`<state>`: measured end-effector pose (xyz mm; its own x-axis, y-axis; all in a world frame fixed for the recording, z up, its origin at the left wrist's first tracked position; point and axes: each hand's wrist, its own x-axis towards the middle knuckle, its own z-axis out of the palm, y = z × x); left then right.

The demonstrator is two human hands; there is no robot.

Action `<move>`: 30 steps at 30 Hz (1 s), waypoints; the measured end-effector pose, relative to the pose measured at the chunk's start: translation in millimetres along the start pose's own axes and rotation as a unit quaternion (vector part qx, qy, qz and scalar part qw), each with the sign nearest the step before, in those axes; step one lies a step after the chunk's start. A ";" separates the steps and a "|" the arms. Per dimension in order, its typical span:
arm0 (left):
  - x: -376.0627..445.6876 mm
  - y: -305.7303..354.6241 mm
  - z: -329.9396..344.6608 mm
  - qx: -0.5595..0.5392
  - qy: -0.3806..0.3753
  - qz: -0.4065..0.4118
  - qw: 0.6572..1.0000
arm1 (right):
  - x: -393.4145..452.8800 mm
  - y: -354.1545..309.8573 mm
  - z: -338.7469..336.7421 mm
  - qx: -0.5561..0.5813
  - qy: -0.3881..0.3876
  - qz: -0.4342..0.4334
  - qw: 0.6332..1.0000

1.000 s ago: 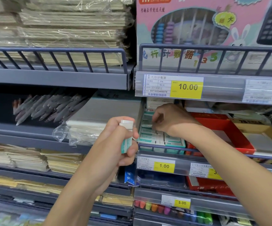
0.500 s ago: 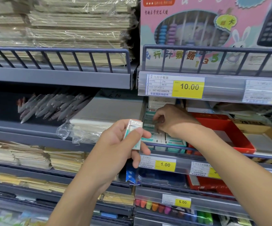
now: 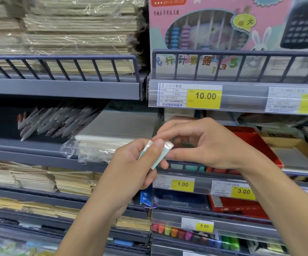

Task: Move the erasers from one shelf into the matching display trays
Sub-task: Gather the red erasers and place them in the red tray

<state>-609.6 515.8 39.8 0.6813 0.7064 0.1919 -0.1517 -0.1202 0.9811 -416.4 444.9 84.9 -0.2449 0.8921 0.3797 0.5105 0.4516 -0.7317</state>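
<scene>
A white eraser with a teal sleeve (image 3: 161, 155) sits in front of the middle shelf. My left hand (image 3: 131, 172) grips it, thumb across its front. My right hand (image 3: 210, 145) has come to it from the right and pinches its upper right end between forefinger and thumb. Behind my right hand stands the teal eraser tray (image 3: 190, 167), mostly hidden; only its front edge shows above the 1.00 price tag (image 3: 182, 184). Whether my left hand holds more than one eraser, I cannot tell.
A red tray (image 3: 256, 143) stands right of the eraser tray, with a brown box beyond it. Grey pencils (image 3: 57, 122) and plastic-wrapped paper (image 3: 101, 145) lie on the left shelf. A pink abacus box (image 3: 223, 30) stands above, and highlighters (image 3: 186, 234) fill the lower shelf.
My right hand has left the eraser tray and come forward to the eraser in my left hand. My left hand has moved right and tilted the eraser.
</scene>
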 end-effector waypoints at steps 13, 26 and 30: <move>1.3 -7.2 -6.3 -0.016 0.052 0.001 0.998 | 2.1 35.1 -27.1 -0.126 0.194 0.254 0.939; -5.0 -6.6 -10.9 -0.022 0.067 0.031 0.997 | 31.0 53.9 -2.8 -0.256 0.107 0.274 0.921; -6.1 -9.1 -15.9 -0.015 0.068 0.038 0.997 | 34.8 58.0 -2.7 -0.278 0.076 0.286 0.914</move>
<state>-623.8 523.7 29.3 0.5637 0.7847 0.2579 -0.2211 -0.1575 0.9624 -393.1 502.1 57.2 0.2888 0.9484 0.1307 0.8697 -0.2028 -0.4499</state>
